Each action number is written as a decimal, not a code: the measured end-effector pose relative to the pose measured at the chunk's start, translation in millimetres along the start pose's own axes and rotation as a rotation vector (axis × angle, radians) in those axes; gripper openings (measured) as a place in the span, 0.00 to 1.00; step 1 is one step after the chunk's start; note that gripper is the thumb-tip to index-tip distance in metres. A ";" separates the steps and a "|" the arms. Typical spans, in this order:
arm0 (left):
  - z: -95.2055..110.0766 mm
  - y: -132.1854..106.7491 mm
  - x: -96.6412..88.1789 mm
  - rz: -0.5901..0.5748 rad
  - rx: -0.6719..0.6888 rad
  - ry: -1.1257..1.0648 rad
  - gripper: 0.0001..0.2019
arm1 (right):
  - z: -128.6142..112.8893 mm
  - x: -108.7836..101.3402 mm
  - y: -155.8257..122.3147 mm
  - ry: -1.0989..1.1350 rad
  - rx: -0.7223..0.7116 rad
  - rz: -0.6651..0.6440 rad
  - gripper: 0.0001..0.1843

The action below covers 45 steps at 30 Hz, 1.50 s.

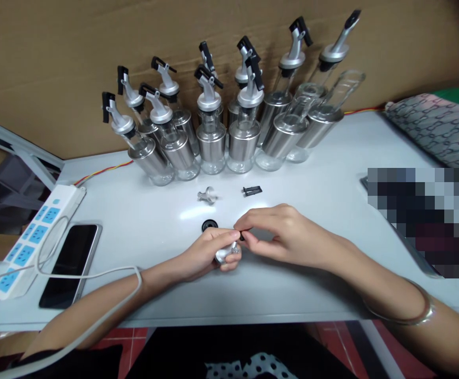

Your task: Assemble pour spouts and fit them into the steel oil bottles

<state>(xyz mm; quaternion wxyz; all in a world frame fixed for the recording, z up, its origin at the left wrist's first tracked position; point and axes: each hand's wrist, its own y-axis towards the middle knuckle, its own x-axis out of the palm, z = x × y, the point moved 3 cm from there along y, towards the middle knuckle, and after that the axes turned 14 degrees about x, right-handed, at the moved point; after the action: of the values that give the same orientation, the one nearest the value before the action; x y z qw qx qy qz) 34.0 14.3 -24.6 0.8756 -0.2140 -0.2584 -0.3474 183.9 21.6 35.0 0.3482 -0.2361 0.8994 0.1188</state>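
Note:
My left hand is closed around a silver pour spout low over the front of the table. Thumb and forefinger of my right hand pinch a small black part against the spout's end; the fingers hide most of it. A black ring-shaped stopper lies just beyond my left hand. Farther back on the table are another silver spout piece and a black lever clip.
Several glass bottles with steel sleeves, most topped by spouts, stand along the cardboard. A power strip, a phone and a white cable lie left; the cable crosses my left forearm. A patterned bag rests right.

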 end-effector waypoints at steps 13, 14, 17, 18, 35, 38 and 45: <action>3.5 0.9 3.9 0.001 0.023 -0.023 0.14 | 4.0 -23.3 0.8 -0.036 -0.081 0.161 0.06; 3.8 0.6 4.2 -0.019 0.018 -0.015 0.15 | 7.3 -27.9 0.9 -0.073 -0.064 0.192 0.07; 3.8 -0.8 3.6 -0.070 0.002 0.011 0.14 | 21.4 -36.1 1.7 -0.199 0.027 0.214 0.06; 3.7 -1.2 3.1 -0.077 0.002 0.016 0.14 | 26.7 -37.0 2.0 -0.238 0.065 0.206 0.06; 1.5 -1.9 -0.5 -0.094 0.010 0.049 0.13 | 48.8 -41.0 1.2 -0.363 0.392 0.143 0.04; 2.1 -1.8 0.2 -0.098 0.013 0.046 0.13 | 48.4 -39.5 2.6 -0.359 0.298 0.135 0.05; 2.5 -1.1 0.9 -0.099 0.005 0.053 0.14 | 53.7 -34.4 -0.2 -0.448 0.212 0.132 0.06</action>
<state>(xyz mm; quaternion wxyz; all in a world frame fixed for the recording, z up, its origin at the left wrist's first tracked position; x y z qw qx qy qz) 33.0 14.4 -21.9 0.8645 -0.1895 -0.2460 -0.3952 236.8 53.5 19.3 0.5530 -0.1071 0.8207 0.0958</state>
